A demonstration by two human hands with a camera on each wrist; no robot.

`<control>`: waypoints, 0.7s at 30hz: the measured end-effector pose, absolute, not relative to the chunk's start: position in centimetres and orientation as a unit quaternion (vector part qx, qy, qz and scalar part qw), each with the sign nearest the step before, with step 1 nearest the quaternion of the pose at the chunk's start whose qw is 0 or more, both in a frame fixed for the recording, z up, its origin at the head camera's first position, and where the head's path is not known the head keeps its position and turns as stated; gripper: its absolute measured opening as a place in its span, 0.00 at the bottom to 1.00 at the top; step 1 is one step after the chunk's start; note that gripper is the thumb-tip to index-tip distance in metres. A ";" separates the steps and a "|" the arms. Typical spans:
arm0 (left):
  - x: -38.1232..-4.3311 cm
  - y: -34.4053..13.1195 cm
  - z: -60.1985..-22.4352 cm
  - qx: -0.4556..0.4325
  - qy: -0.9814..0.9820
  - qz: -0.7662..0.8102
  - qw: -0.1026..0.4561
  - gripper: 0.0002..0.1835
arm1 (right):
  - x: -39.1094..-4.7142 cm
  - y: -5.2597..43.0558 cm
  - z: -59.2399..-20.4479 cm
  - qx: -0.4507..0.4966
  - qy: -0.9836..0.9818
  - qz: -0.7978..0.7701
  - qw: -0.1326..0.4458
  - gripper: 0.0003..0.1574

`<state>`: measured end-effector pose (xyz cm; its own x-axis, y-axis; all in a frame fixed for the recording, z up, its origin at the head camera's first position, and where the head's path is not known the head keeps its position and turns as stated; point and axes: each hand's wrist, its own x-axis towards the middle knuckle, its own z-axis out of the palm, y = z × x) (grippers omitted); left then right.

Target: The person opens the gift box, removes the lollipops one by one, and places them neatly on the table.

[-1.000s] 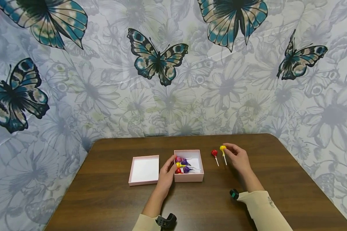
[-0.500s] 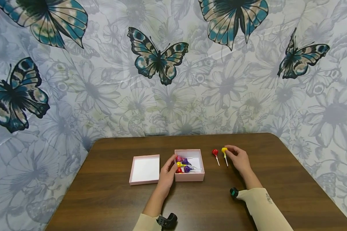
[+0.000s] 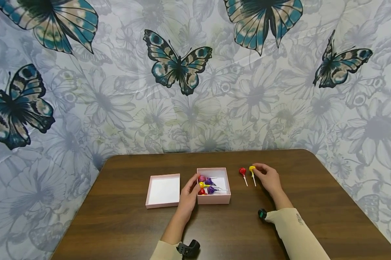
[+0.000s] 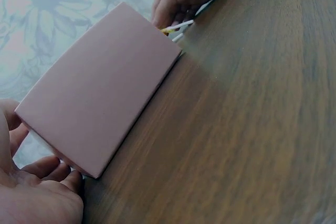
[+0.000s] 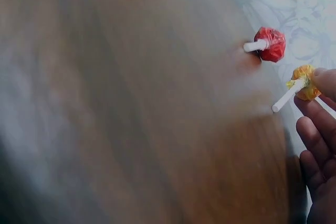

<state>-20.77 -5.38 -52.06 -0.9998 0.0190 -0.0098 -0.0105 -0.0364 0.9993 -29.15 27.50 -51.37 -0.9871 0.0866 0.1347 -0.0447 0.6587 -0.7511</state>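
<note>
My left hand (image 3: 188,195) holds the left side of a pink box (image 3: 213,199), its fingers along the wall. In the left wrist view the fingers (image 4: 50,169) lie against the end of the box. Inside it are purple lollipops (image 3: 211,190), a pink lollipop (image 3: 201,178), a yellow lollipop (image 3: 202,185) and a red one (image 3: 201,191). Right of the box, my right hand (image 3: 269,179) pinches another yellow lollipop (image 5: 304,82) by its wrapped head between thumb and index finger, stick pointing toward me. A red lollipop (image 3: 242,170) lies just left of it on the table.
A pink lid (image 3: 163,191) with a white inside lies upturned left of the box, close to my left hand. The brown wooden table (image 3: 124,224) ends at the back before a butterfly-patterned cloth (image 3: 195,119).
The right hand has lowered the yellow lollipop slightly, level beside the red one. The left hand stays on the box, and the view has shifted a little.
</note>
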 end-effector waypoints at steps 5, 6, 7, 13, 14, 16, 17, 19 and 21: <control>-20.6 -5.4 -51.8 0.002 0.694 0.719 0.012 0.23 | -29.4 27.4 -51.5 -0.012 -0.910 0.405 0.083 0.20; -20.6 -5.4 -51.8 0.003 0.695 0.719 0.013 0.23 | -29.4 27.5 -51.5 -0.012 -0.912 0.403 0.082 0.20; -20.6 -5.4 -51.8 0.003 0.694 0.720 0.013 0.23 | -29.4 27.5 -51.5 -0.014 -0.912 0.401 0.081 0.20; -20.5 -5.3 -51.8 0.002 0.691 0.723 0.010 0.24 | -29.5 27.6 -51.4 -0.015 -0.920 0.385 0.068 0.20; -20.5 -5.2 -51.8 0.003 0.690 0.723 0.010 0.24 | -29.5 27.6 -51.4 -0.017 -0.921 0.383 0.066 0.20; -20.6 -5.2 -51.8 0.005 0.692 0.722 0.008 0.24 | -29.5 27.6 -51.4 -0.017 -0.923 0.380 0.065 0.21; -20.6 -5.2 -51.8 0.005 0.691 0.723 0.008 0.24 | -29.5 27.5 -51.4 -0.017 -0.923 0.378 0.065 0.21; -20.6 -5.2 -51.8 0.004 0.690 0.724 0.010 0.24 | -29.5 27.5 -51.4 -0.018 -0.924 0.376 0.066 0.20; -20.6 -5.2 -51.8 0.004 0.689 0.725 0.011 0.24 | -29.5 27.5 -51.5 -0.019 -0.925 0.374 0.066 0.21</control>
